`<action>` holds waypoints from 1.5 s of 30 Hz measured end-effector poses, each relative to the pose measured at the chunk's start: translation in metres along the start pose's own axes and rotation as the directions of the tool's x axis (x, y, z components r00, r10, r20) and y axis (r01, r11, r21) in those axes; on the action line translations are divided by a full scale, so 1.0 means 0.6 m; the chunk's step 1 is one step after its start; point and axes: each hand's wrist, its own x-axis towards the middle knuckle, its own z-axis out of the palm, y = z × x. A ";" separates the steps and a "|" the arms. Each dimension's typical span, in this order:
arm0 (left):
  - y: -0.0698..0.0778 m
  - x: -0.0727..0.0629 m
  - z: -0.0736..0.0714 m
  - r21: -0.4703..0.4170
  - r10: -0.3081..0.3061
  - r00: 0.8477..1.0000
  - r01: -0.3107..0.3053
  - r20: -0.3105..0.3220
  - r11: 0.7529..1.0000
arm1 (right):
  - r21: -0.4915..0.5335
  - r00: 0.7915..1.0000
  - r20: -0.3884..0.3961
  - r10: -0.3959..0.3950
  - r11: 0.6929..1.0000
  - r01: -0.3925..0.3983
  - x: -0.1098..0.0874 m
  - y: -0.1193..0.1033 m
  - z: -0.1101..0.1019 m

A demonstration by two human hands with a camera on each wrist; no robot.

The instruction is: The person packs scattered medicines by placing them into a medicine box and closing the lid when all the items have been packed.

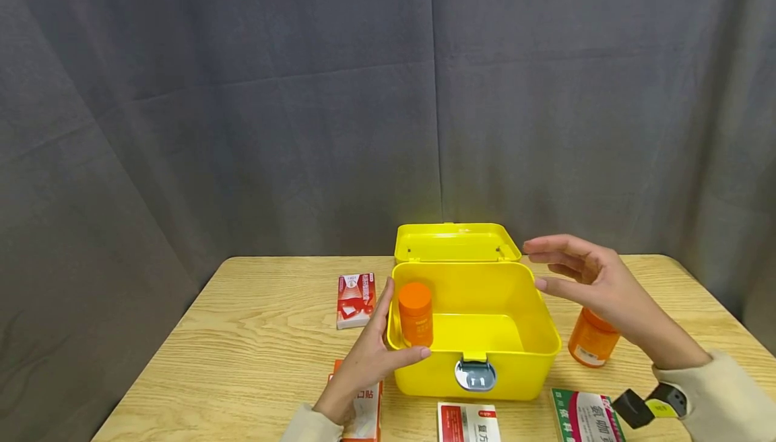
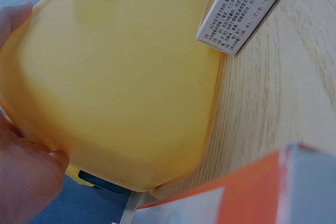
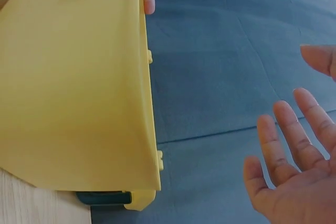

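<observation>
A yellow box (image 1: 418,380) stands on the wooden table with its lid (image 1: 448,242) tipped back. An orange bottle (image 1: 416,326) with an orange cap is upright inside, at the left end. My left hand (image 1: 365,356) is spread around the box's front left corner, fingers straight along the left side and thumb at the front rim. In the left wrist view the hand (image 2: 26,177) meets the yellow wall. My right hand (image 1: 591,277) hovers right of the box with nothing in it, fingers loosely bent. Below it stands a second orange bottle (image 1: 594,341), its top partly hidden.
Left of the box lies a red and white carton (image 1: 356,300). An orange and white carton (image 1: 366,408) is partly under my left arm. At the front lie a white and red carton (image 1: 468,422) and a green, white and purple one (image 1: 585,416). A grey curtain (image 1: 303,125) hangs behind.
</observation>
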 end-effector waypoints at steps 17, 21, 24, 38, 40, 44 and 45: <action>0.003 -0.001 0.005 -0.011 -0.013 1.000 0.013 0.006 1.000 | -0.033 0.998 -0.057 0.034 0.999 -0.036 -0.040 0.038 -0.036; 0.003 -0.001 0.005 -0.007 -0.014 1.000 0.014 0.001 1.000 | -0.030 0.995 -0.078 0.063 0.997 -0.066 -0.052 0.050 -0.044; 0.003 -0.002 0.006 -0.004 -0.018 1.000 0.018 -0.004 1.000 | -0.022 0.990 -0.104 0.092 0.995 -0.095 -0.060 0.057 -0.050; 0.002 -0.002 0.001 0.014 -0.024 1.000 0.024 -0.009 1.000 | 0.033 0.985 -0.124 0.121 0.992 -0.118 -0.090 0.098 -0.063; 0.002 -0.002 0.001 0.012 -0.026 1.000 0.026 -0.007 1.000 | 0.032 0.984 -0.120 0.133 0.991 -0.130 -0.094 0.102 -0.064; 0.003 -0.002 0.001 0.016 -0.026 1.000 0.026 -0.009 1.000 | 0.031 0.982 -0.129 0.139 0.990 -0.136 -0.099 0.111 -0.066; 0.003 -0.001 0.001 0.017 -0.025 1.000 0.025 -0.009 1.000 | 0.029 0.981 -0.133 0.140 0.990 -0.137 -0.100 0.113 -0.066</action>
